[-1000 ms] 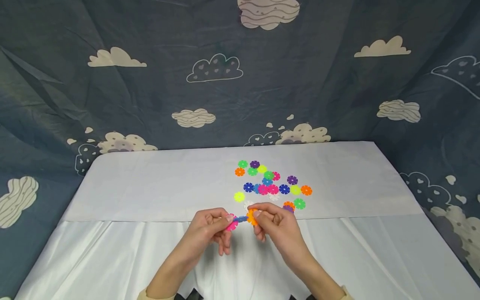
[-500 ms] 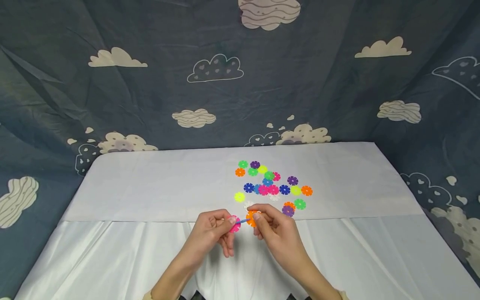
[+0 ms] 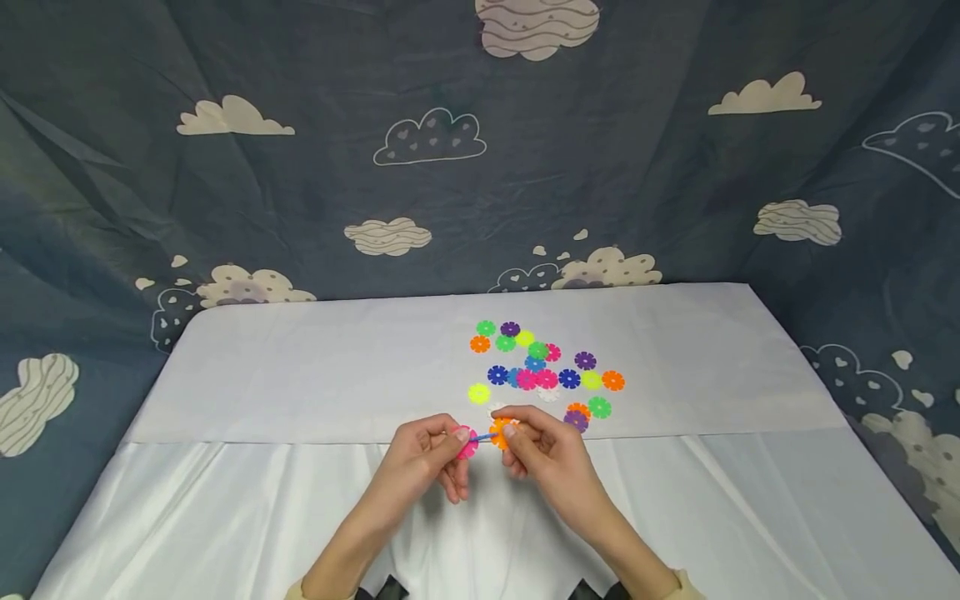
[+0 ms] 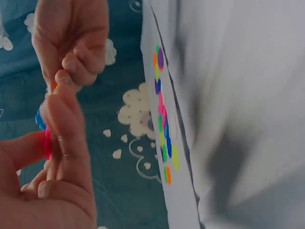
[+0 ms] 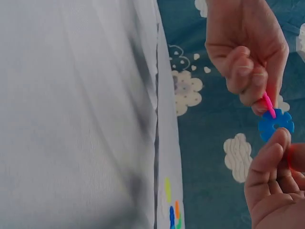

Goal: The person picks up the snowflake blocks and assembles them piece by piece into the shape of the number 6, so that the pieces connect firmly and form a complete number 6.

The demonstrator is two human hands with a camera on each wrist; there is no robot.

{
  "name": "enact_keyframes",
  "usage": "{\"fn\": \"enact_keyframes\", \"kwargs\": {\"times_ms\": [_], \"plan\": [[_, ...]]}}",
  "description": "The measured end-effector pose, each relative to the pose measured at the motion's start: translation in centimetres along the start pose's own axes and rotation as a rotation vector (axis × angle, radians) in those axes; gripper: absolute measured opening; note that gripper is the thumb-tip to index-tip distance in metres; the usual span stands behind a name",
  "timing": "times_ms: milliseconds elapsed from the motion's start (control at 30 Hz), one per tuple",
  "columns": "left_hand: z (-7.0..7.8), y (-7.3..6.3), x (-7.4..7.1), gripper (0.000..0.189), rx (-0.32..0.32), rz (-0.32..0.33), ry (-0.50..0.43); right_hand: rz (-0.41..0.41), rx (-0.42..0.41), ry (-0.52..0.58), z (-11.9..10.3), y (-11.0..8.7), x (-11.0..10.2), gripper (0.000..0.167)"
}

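- Since a second ago, the blue disc [image 5: 282, 121] has turned more edge-on in my head view, and both hands have drawn slightly closer together.
- Left hand [image 3: 424, 454]: I see thumb and finger pinching the pink disc [image 5: 269, 106].
- Right hand [image 3: 549, 443]: thumb and fingers pinch the orange disc [image 3: 500, 427].
- Blue bridges the two; on my right wrist feed, pink's edge overlaps its rim.
- Beyond the hands, loose discs [image 3: 547, 379] lie on the white cloth [image 3: 300, 367].

Head view bright; wrist views dimmer, my fingers [image 4: 70, 131] soft-edged; I record blurred shadows across the white cloth [image 4: 262, 71].
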State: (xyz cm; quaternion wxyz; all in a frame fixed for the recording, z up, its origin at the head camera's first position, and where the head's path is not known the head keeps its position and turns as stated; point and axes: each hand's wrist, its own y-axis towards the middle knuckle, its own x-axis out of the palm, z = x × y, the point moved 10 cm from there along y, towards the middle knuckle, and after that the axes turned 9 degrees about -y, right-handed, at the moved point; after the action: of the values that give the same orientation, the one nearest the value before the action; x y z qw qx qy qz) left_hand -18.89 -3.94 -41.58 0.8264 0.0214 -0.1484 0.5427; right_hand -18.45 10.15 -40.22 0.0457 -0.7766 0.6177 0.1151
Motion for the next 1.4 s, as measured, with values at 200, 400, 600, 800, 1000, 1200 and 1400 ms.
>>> {"fn": "enact_keyframes", "kwargs": {"times_ms": [200,400,600,800,1000,1200,1400], "plan": [[0.0,0.1,0.0,0.015,0.013,-0.03,0.097,-0.074,0.003,-0.094,0.4,0.0,0.3,0.027],[-0.5,0.0,0.4,0.022,-0.033,-0.088,0.067,-0.088,-0.018,-0.22,0.5,0.2,0.7,0.031],[-1.4,0.0,0.7,0.027,-0.094,-0.124,0.067,-0.127,-0.07,-0.185,0.4,0.2,1.6,0.03],[-1.7,0.0,1.0,0.028,-0.109,-0.185,0.004,-0.13,-0.001,-0.074,1.1,0.1,2.1,0.028],[-1.3,0.0,-0.2,0.023,-0.111,-0.12,0.005,-0.033,0.051,-0.272,1.7,1.4,-0.4,0.019],[-0.3,0.2,-1.4,0.02,-0.074,-0.079,0.019,-0.056,0.021,-0.617,2.5,4.2,-2.0,0.023],[-0.6,0.3,-2.1,0.018,-0.073,-0.056,-0.015,-0.214,-0.012,-0.793,3.2,6.2,-0.9,0.029]]}}
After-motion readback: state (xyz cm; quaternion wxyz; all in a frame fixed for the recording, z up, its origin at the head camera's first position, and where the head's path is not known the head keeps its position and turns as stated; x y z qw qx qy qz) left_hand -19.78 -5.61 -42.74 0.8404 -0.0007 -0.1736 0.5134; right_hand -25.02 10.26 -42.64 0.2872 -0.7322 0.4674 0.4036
